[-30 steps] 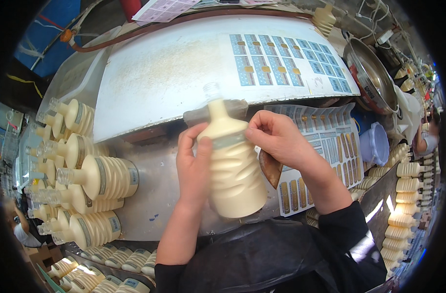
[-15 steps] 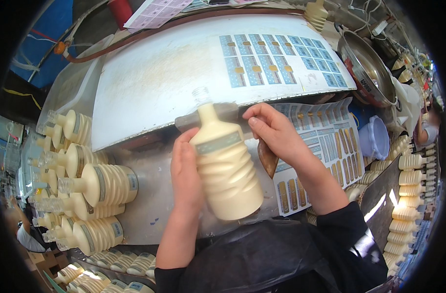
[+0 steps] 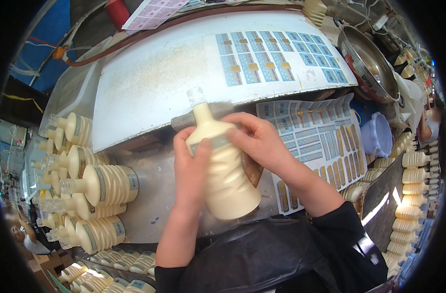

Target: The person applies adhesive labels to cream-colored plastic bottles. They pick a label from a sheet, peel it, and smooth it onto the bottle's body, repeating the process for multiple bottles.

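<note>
A cream-coloured bottle with a clear threaded neck and a ribbed, wavy body leans in front of me, its neck pointing away. My left hand grips its left side, the thumb lying across the front. On the right shoulder of the bottle, my right hand presses with its fingers and thumb. Between the two thumbs runs a greyish label band, partly covered by them. Beside my right forearm lies a sheet of blue and gold labels.
Across the far side slopes a white board with rows of blue labels. Several labelled cream bottles are stacked at left; more line the right side. A metal pan and a lilac bucket stand at right.
My right hand has moved left and down from beside the bottle onto its shoulder and label band. My left thumb has swung inward over the bottle's front.
</note>
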Demonstrator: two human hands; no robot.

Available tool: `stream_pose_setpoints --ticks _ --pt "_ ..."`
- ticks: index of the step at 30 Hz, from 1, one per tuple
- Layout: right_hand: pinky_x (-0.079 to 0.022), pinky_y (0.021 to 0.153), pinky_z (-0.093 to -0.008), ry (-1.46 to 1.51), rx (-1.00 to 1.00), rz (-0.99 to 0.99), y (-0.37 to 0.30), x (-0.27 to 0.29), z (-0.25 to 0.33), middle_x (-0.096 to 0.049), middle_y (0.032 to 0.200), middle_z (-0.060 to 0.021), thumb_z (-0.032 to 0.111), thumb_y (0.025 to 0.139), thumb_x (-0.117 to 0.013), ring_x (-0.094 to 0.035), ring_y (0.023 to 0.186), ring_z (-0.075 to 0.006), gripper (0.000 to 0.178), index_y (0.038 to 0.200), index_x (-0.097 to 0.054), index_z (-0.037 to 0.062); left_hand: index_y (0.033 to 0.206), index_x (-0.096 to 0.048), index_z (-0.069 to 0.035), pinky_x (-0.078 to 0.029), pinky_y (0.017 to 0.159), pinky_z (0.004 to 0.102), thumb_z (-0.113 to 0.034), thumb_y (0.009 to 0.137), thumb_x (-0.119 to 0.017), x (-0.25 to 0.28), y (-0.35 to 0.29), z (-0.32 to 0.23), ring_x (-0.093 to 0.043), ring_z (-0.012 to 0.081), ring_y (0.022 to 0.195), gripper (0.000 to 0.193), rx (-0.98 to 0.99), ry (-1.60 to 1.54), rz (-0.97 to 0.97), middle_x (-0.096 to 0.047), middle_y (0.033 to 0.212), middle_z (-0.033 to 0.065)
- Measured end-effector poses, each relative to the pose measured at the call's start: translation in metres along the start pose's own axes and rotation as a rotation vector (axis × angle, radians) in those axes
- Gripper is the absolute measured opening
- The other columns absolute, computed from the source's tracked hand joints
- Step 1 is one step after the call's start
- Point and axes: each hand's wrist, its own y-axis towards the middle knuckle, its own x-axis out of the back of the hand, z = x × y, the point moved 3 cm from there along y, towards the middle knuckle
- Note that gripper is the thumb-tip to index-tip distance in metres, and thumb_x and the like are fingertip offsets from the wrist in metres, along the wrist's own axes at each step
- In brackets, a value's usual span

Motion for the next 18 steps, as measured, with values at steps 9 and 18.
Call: stream_pose_setpoints --ticks 9,18 --pt "-0.054 0.082 -0.0281 0.098 0.03 -0.009 0.0014 -0.0022 -0.0079 -0.074 0.101 -0.0084 0.025 0.099 -0.07 -0.068 0.091 -0.0116 0.035 0.125 -0.07 0.0008 0.135 -0.045 -0.002 -0.052 0.094 0.0326 -0.028 0.101 -0.068 -0.0008 0.0003 0.0029 -0.06 0.0173 0.11 0.049 -0.021 -0.022 -0.018 -0.059 0.124 0.0138" --pt "-0.054 0.089 -0.0259 0.202 0.019 0.065 0.0015 0.0025 -0.0101 -0.073 0.114 -0.0054 0.022 0.105 -0.061 -0.066 0.103 -0.0088 0.036 0.132 -0.067 -0.0009 0.14 -0.046 -0.001 -0.048 0.102 0.0344 -0.035 0.113 -0.036 0.0015 -0.0021 0.0029 -0.058 0.0189 0.117 0.045 -0.008 -0.067 0.031 -0.06 0.127 0.0122"
